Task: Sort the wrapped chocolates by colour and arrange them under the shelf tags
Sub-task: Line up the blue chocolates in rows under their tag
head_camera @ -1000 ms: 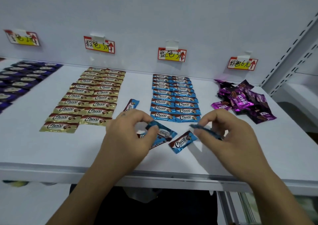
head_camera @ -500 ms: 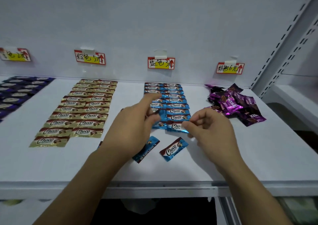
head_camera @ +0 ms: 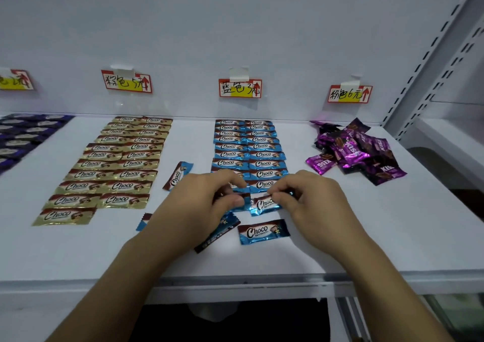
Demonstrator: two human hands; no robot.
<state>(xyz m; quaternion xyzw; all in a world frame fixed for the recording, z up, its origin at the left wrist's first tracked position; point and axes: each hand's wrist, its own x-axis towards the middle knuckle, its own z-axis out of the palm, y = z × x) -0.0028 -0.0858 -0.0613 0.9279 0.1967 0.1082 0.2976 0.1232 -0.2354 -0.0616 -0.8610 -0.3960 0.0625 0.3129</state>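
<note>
Two columns of blue Choco bars (head_camera: 248, 148) lie under the blue tag (head_camera: 240, 88). At the near end of those columns my left hand (head_camera: 199, 211) pinches a blue bar (head_camera: 242, 200) and my right hand (head_camera: 311, 205) pinches another blue bar (head_camera: 264, 204); both bars sit low at the shelf surface. Loose blue bars lie close by: one just in front (head_camera: 263, 231), one partly under my left hand (head_camera: 218, 233), one to the left (head_camera: 178, 175), and one peeking out by my left wrist (head_camera: 142, 222).
Gold Choco bars (head_camera: 112, 163) lie in two columns under the second tag (head_camera: 127, 81). Dark purple bars (head_camera: 23, 137) fill the far left. A loose heap of magenta Kiss sweets (head_camera: 353, 153) sits under the right tag (head_camera: 349, 94). The shelf's front edge (head_camera: 235, 284) runs below my wrists.
Both hands have come down to the near end of the blue columns, each with a blue bar. The right hand's bar now lies face up at the row's end.
</note>
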